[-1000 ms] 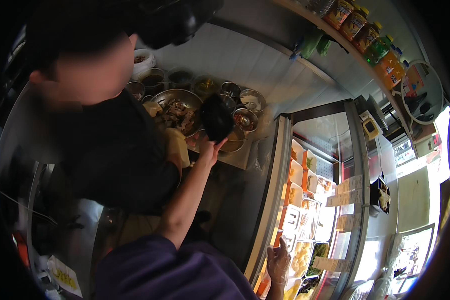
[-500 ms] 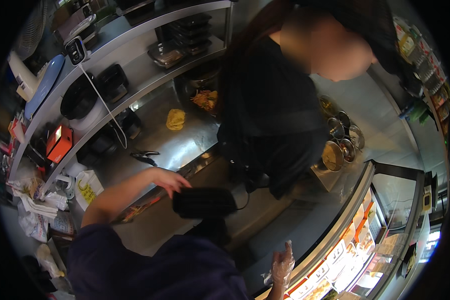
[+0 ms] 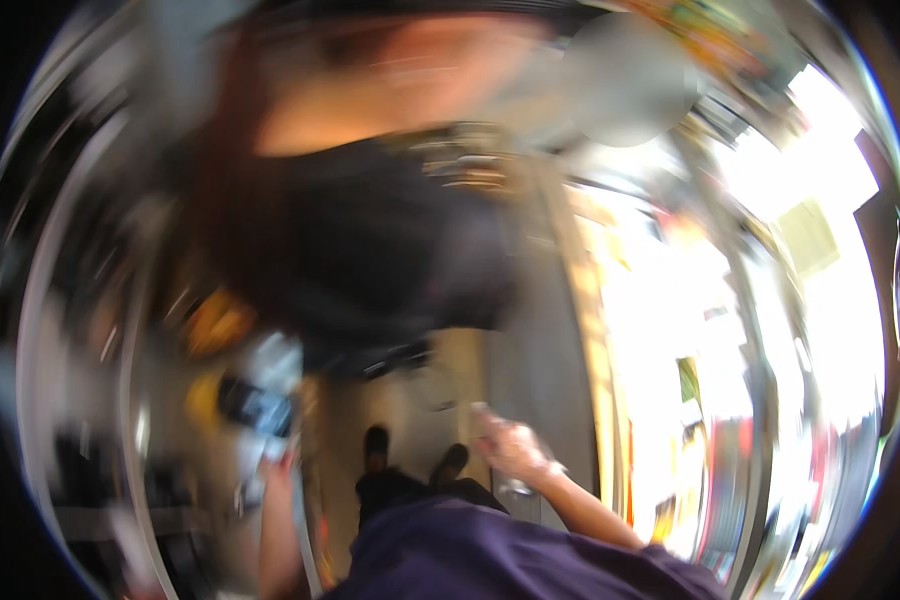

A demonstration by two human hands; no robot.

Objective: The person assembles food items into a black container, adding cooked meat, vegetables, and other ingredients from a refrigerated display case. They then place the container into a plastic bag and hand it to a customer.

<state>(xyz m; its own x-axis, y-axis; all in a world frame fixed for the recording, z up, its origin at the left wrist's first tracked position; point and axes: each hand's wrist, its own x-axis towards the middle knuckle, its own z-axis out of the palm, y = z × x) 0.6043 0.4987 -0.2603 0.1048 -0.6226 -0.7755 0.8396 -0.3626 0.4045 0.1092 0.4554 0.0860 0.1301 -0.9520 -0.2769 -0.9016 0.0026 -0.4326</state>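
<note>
Motion blur smears much of the view. My left hand [image 3: 282, 465] reaches over the counter on the left, close to the near edge of a black food tray [image 3: 255, 405]. Its fingers are too blurred to show whether they grip the tray. In front of my body is my right hand [image 3: 515, 450], in a clear plastic glove, fingers stretched forward and nothing visible in them. The loose glove cuff hangs at the wrist. Beyond the tray's left side shows a blurred yellow lump of food [image 3: 204, 402].
A person in black [image 3: 390, 240] stands close ahead in the aisle. Steel counter and shelves [image 3: 135, 420] line the left side. To the right, a grey worktop [image 3: 545, 330] runs beside a brightly lit display case [image 3: 690, 350]. My shoes [image 3: 375, 447] show on the floor.
My view has swung to the right and blurred. The black tray went from above the aisle to the left counter, beside the yellow food. My right hand came up in front of me.
</note>
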